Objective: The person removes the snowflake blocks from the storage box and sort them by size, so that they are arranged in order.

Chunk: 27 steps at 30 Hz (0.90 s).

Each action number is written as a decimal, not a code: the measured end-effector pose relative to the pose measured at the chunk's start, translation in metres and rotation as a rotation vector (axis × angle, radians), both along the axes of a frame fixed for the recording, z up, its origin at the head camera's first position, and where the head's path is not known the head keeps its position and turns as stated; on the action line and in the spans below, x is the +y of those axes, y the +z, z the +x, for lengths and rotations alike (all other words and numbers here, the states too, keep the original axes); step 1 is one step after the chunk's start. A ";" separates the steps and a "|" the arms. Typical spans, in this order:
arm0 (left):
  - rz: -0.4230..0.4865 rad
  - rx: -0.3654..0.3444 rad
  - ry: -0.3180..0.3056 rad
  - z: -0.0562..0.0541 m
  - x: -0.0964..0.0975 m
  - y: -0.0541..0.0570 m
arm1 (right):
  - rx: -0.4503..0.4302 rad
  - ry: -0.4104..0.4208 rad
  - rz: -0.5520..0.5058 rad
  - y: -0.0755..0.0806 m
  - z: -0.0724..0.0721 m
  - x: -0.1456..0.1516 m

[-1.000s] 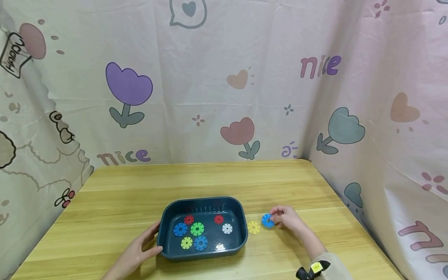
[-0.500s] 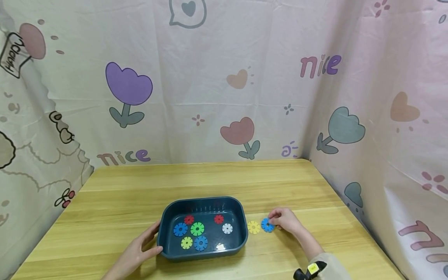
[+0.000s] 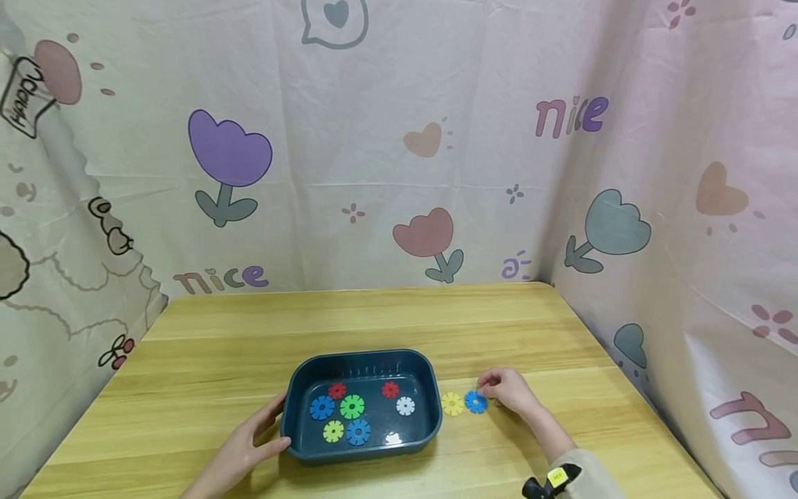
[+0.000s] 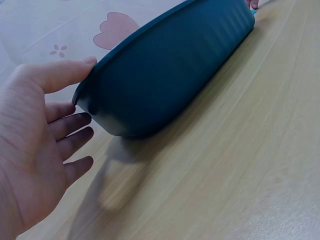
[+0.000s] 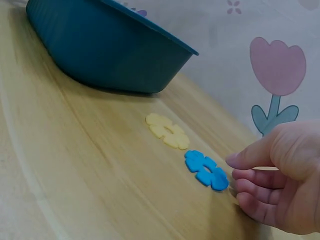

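A dark teal plastic basin point(image 3: 361, 454) sits on the table with several notched plastic discs inside. At its left end, my left hand point(image 3: 246, 443) touches the rim and wall with thumb and fingertips, fingers fairly straight; the left wrist view shows this hand point(image 4: 45, 125) at the basin's corner. To the right of the basin, a yellow notched disc point(image 3: 452, 404) and a blue notched disc point(image 3: 476, 402) lie flat, side by side. My right hand point(image 3: 508, 389) is beside the blue disc, fingers loosely bent; in the right wrist view, this hand point(image 5: 280, 180) appears just apart from it.
Within the basin lie blue point(image 3: 321, 407), green point(image 3: 352, 407), yellow-green point(image 3: 333, 431), red point(image 3: 390, 389) and white discs point(image 3: 405, 406). A wooden table point(image 3: 206, 346) carries everything. Printed curtains point(image 3: 349, 138) stand behind it and along both sides.
The blue disc has gone from tilted in my right fingers to flat on the table beside the yellow one, and those fingers have let it go. The left hand has stayed still.
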<state>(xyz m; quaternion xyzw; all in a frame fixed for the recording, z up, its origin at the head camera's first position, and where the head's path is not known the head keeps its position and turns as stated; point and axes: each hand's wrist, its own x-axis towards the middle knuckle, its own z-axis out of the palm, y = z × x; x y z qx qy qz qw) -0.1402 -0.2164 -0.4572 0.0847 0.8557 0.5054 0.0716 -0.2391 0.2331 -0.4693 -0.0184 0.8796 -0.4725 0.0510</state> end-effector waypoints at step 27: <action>0.017 -0.020 0.008 0.002 0.001 0.001 | 0.048 0.261 -0.132 0.068 -0.013 -0.066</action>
